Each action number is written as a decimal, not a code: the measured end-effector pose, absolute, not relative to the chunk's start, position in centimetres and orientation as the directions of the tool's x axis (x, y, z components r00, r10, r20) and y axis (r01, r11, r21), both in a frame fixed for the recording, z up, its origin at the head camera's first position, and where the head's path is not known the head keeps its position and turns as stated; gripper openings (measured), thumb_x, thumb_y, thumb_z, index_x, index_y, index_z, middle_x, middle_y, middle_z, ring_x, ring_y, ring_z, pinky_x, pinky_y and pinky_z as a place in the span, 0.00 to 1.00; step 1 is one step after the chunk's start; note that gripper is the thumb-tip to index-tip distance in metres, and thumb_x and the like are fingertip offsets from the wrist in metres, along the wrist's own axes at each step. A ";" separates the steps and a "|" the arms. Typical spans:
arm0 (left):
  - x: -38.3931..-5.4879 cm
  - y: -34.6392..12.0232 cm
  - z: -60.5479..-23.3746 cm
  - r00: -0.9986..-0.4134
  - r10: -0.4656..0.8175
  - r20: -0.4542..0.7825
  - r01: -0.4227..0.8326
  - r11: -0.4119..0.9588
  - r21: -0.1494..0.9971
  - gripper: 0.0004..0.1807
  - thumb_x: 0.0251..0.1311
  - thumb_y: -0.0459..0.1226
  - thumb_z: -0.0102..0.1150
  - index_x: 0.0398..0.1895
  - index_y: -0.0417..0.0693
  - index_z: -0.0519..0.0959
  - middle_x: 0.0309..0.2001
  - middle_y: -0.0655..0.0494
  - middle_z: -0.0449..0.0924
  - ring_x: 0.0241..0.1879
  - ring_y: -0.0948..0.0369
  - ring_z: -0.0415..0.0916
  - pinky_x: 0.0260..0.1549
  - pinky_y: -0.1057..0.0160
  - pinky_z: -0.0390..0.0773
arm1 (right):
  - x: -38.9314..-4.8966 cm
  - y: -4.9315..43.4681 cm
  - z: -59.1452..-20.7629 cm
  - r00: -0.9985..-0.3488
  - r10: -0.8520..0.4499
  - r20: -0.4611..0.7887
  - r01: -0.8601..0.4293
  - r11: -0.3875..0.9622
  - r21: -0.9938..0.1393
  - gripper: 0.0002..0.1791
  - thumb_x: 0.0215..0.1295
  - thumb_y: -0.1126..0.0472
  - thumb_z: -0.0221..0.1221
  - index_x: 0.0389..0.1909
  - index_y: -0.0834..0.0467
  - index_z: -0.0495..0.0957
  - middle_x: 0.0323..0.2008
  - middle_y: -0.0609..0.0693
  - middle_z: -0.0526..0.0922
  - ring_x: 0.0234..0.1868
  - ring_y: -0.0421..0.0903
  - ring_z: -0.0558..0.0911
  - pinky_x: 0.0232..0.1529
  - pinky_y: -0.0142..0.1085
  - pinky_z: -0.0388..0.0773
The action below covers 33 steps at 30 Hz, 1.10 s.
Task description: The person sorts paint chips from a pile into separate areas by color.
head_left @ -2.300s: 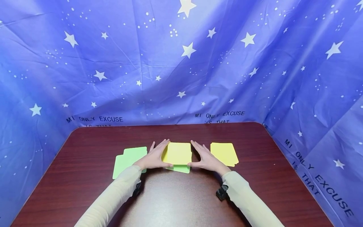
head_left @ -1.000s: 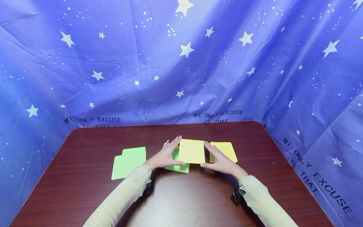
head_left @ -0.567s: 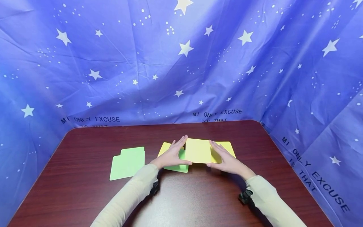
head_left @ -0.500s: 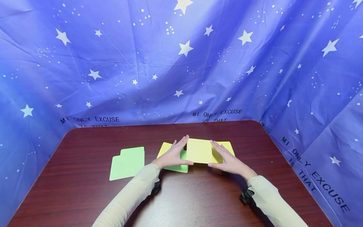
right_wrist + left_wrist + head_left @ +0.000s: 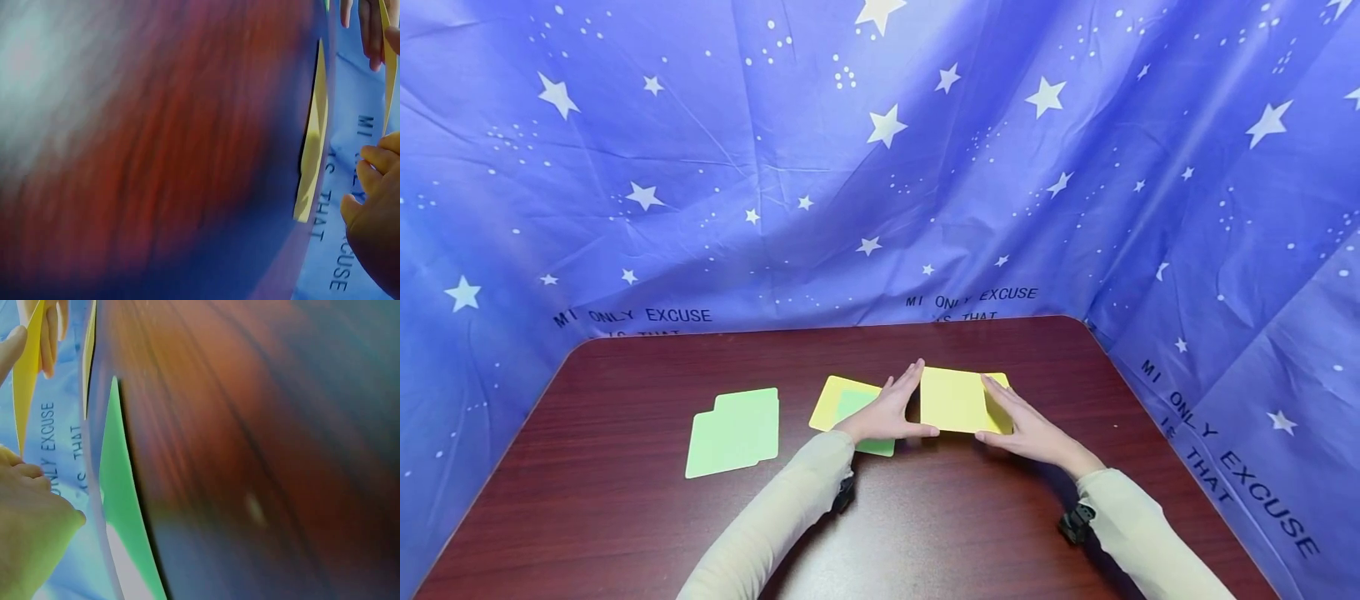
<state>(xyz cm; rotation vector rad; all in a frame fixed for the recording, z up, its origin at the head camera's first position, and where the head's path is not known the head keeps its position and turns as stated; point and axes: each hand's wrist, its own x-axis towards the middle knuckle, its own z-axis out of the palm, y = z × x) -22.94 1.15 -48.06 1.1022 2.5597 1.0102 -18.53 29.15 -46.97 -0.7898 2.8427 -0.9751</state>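
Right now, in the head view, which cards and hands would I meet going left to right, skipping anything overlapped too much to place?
Overlapping green cards → middle yellow card lying on the table → left hand → held yellow card → right hand.

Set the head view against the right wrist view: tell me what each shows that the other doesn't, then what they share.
Only the head view shows white stars on the blue fabric curtain, and the cream cloth sleeves.

Only the right wrist view shows the held square yellow card edge-on, with a gap above the flat lower yellow card.

Both show yellow cards, the left hand, the right hand, the dark red wooden table and the curtain's black lettering.
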 end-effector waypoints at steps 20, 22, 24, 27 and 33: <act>-23.2 2.3 -48.3 -0.723 0.689 0.042 0.563 0.554 0.613 0.57 0.57 0.55 0.64 0.75 0.33 0.42 0.76 0.40 0.38 0.74 0.49 0.36 0.68 0.42 0.39 | -19.3 32.9 -47.8 -0.845 -0.491 0.213 -0.524 0.680 -0.513 0.41 0.57 0.63 0.66 0.68 0.74 0.59 0.68 0.72 0.57 0.67 0.73 0.54 0.62 0.67 0.47; -23.1 1.7 -48.1 -0.718 0.695 0.039 0.565 0.549 0.615 0.56 0.57 0.54 0.64 0.75 0.33 0.43 0.76 0.40 0.39 0.74 0.49 0.36 0.68 0.42 0.39 | -19.3 32.9 -47.8 -0.842 -0.493 0.219 -0.529 0.676 -0.512 0.40 0.57 0.63 0.66 0.67 0.73 0.61 0.67 0.72 0.58 0.67 0.73 0.54 0.62 0.68 0.47; -23.1 1.1 -47.9 -0.712 0.701 0.037 0.567 0.544 0.618 0.55 0.58 0.54 0.63 0.75 0.33 0.44 0.76 0.40 0.39 0.74 0.49 0.36 0.68 0.42 0.38 | -19.2 32.8 -47.8 -0.841 -0.494 0.220 -0.531 0.678 -0.508 0.38 0.57 0.64 0.65 0.67 0.72 0.62 0.67 0.72 0.58 0.67 0.73 0.54 0.62 0.67 0.47; -23.1 0.3 -48.0 -0.710 0.703 0.036 0.573 0.547 0.610 0.55 0.58 0.54 0.63 0.75 0.35 0.44 0.76 0.41 0.40 0.74 0.49 0.36 0.68 0.42 0.38 | -19.2 32.3 -47.7 -0.835 -0.499 0.231 -0.542 0.673 -0.504 0.37 0.56 0.64 0.65 0.66 0.70 0.64 0.67 0.71 0.60 0.67 0.73 0.55 0.62 0.68 0.48; -23.0 -1.3 -48.1 -0.724 0.690 0.032 0.562 0.562 0.606 0.54 0.58 0.54 0.63 0.76 0.36 0.45 0.76 0.41 0.42 0.74 0.49 0.37 0.68 0.42 0.37 | -19.2 30.4 -47.5 -0.832 -0.499 0.244 -0.548 0.663 -0.511 0.35 0.57 0.65 0.65 0.65 0.68 0.66 0.67 0.69 0.61 0.67 0.71 0.56 0.63 0.62 0.52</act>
